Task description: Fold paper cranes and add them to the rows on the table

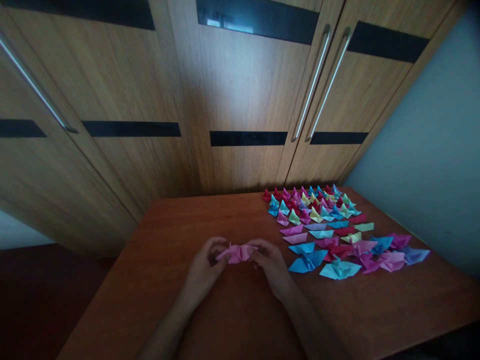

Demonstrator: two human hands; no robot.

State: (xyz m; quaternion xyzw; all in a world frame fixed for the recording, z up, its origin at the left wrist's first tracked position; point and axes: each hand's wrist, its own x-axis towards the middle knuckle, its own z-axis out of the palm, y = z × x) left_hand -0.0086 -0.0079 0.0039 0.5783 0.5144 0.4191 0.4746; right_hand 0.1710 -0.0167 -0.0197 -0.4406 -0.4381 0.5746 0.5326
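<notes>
A pink folded paper piece [239, 254] is held level between both hands, above the brown table [187, 220]. My left hand [205, 265] pinches its left end between thumb and fingers. At the right end, my right hand [270, 264] grips the paper the same way. A small point of the paper sticks up near the left fingers. To the right of my right hand lie folded paper shapes with spread wings, among them a blue one [308, 261] and a light turquoise one [340, 269].
Rows of small upright folded papers in several colours [315, 215] cover the table's back right, with flat folded strips [321, 233] in front of them. Behind the table stands a wooden wardrobe [247, 90] with metal handles. A pale wall [423, 165] borders the right side.
</notes>
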